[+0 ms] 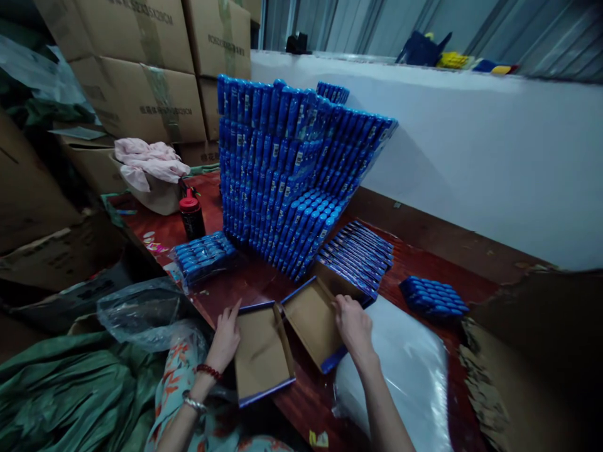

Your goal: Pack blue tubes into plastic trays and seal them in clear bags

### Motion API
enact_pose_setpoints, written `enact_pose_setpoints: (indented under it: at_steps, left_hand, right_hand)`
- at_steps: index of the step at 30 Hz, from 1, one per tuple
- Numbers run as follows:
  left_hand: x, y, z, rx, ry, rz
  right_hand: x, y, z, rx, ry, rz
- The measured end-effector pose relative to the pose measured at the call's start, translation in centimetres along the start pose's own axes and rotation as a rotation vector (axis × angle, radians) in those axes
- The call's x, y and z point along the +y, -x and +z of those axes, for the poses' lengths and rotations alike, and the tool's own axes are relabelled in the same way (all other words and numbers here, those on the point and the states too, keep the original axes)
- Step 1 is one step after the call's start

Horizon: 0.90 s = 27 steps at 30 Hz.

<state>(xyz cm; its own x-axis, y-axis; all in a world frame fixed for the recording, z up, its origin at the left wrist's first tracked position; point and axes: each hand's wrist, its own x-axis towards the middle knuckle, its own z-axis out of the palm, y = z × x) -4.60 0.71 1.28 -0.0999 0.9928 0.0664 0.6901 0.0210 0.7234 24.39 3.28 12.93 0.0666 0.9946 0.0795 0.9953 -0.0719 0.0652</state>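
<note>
1. Two open boxes in front of me on the red table [226,290]: left box [261,355] by my left hand [225,339], right box [308,314] by my right hand [354,321]. Far corners nearly meet, near ends splay apart. Can't tell if they touch.
2. Left box's long axis points roughly away from me. Right box is skewed, far end toward the left one.
3. Left hand's partly closed, fingers and thumb on the left box's outer wall near its far corner. Right hand's curled tighter, gripping the right box's outer wall.
4. A third box [335,281] sits just behind the right box, fwiw. White plastic [405,370] lies beside my right forearm.
5. Beyond: a tall stack of blue packs [264,163] with white barcode labels. Can't read a brand.
6. Cartons [141,103], back left, have printed characters ending in "CM"; the rest is too blurry for me.
</note>
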Motion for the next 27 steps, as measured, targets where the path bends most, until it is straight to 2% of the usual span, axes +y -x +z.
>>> enact_pose_setpoints:
  at_steps: [3,6,8,10,12,14,16,18,20,22,23,25,27]
  left_hand:
    - [0.1,-0.1,0.3,0.03,-0.01,0.014]
    - [1.0,-0.7,1.4,0.028,-0.014,0.048]
    - [2.0,-1.3,2.5,0.027,-0.021,0.077]
    - [3.1,-2.2,3.6,0.0,-0.036,0.116]
    - [3.9,-3.0,4.3,-0.071,-0.052,0.163]
    - [4.5,-3.7,4.5,-0.16,-0.059,0.203]
    - [5.3,-4.3,3.9,-0.195,-0.04,0.211]
    - [6.6,-5.1,2.6,-0.111,0.046,0.201]
    - [8.7,-6.3,0.9,0.057,0.218,0.227]
    - [11.6,-8.0,-0.8,0.17,0.441,0.289]
    - [13.1,-9.1,-1.5,0.166,0.553,0.301]
    - [16.0,-11.3,-2.5,0.1,0.757,0.25]
    - [18.3,-13.1,-2.9,0.058,0.929,0.126]
  right_hand:
    - [1.6,-0.8,-3.7,0.164,0.025,0.231]
    - [3.7,-3.7,-6.1,0.131,-0.038,0.494]
    - [4.9,-6.1,-6.6,0.087,-0.118,0.563]
    - [5.5,-8.1,-6.7,0.147,-0.168,0.557]
    - [5.3,-9.6,-6.7,0.344,-0.19,0.496]
    - [4.2,-10.7,-6.9,0.576,-0.273,0.321]
    - [2.4,-11.9,-7.5,0.71,-0.478,0.081]
    - [0.2,-13.2,-8.3,0.723,-0.736,-0.123]
    - [-2.0,-14.3,-8.9,0.637,-0.932,-0.222]
    - [-3.6,-15.0,-9.0,0.534,-1.043,-0.219]
    - [-4.2,-15.2,-8.8,0.532,-1.09,-0.176]
    - [-4.7,-15.3,-8.2,0.623,-1.226,-0.027]
    - [-4.7,-15.6,-7.5,0.695,-1.412,0.104]
